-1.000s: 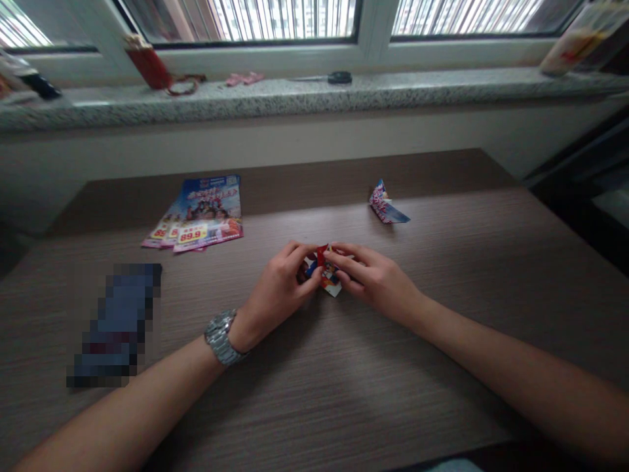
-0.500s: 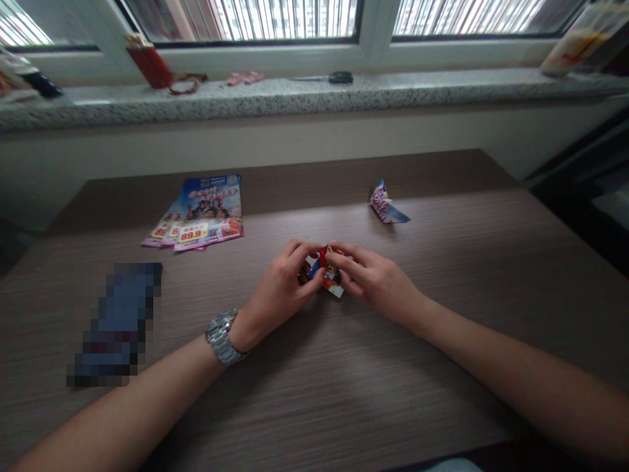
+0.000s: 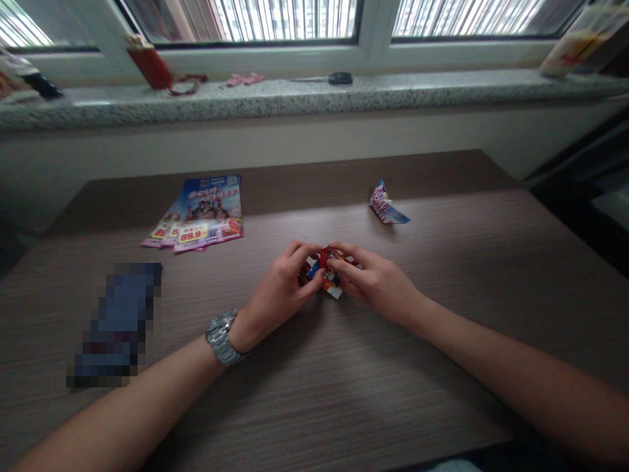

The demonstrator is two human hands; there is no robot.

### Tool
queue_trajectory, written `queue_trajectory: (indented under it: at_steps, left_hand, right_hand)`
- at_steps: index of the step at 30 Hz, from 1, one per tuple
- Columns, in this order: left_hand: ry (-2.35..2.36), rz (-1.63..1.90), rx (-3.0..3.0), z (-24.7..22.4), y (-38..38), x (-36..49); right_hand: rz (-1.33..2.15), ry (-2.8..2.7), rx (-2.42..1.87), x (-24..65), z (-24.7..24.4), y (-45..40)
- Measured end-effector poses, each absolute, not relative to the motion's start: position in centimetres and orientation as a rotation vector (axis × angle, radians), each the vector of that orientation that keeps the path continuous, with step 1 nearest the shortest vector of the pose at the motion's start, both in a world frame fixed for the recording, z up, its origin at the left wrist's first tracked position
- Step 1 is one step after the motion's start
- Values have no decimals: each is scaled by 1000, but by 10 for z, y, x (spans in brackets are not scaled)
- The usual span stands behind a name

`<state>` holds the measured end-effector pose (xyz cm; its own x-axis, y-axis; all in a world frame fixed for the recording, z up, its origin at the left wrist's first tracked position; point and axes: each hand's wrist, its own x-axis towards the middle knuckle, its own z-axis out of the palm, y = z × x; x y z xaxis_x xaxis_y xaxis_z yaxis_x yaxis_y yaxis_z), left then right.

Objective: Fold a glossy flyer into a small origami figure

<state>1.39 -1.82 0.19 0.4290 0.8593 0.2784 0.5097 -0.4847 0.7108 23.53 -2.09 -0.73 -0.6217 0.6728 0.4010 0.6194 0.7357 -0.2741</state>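
Both hands meet near the middle of the table over a small piece of folded printed paper (image 3: 333, 288), coloured red, blue, orange and white. My left hand (image 3: 289, 275), with a metal watch (image 3: 225, 337) on its wrist, pinches the paper's left side between thumb and fingers. From the right, my right hand (image 3: 376, 278) closes its fingers on the other side. Much of the paper is hidden behind the fingers. Farther back stands another folded printed paper (image 3: 386, 206), blue and white, creased into a V shape.
Several printed flyers (image 3: 211, 210) lie fanned at the back left of the table (image 3: 304, 406). A pixelated dark flat object (image 3: 118, 321) is near my left forearm. Scissors (image 3: 339, 78), pink pieces (image 3: 246, 79) and a red container (image 3: 152, 65) rest on the stone windowsill (image 3: 275, 98).
The fingers of my right hand have shifted slightly on the folded paper, whose lower corner has moved a little left. My left hand and the other things stay in place.
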Motion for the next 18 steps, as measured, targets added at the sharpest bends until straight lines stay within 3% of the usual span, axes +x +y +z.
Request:
queue_trajectory:
  at_steps: [18]
  left_hand:
    - [1155,864,2164,0,-17,12]
  right_hand:
    - [217,-2399,-942,237,-12,-19]
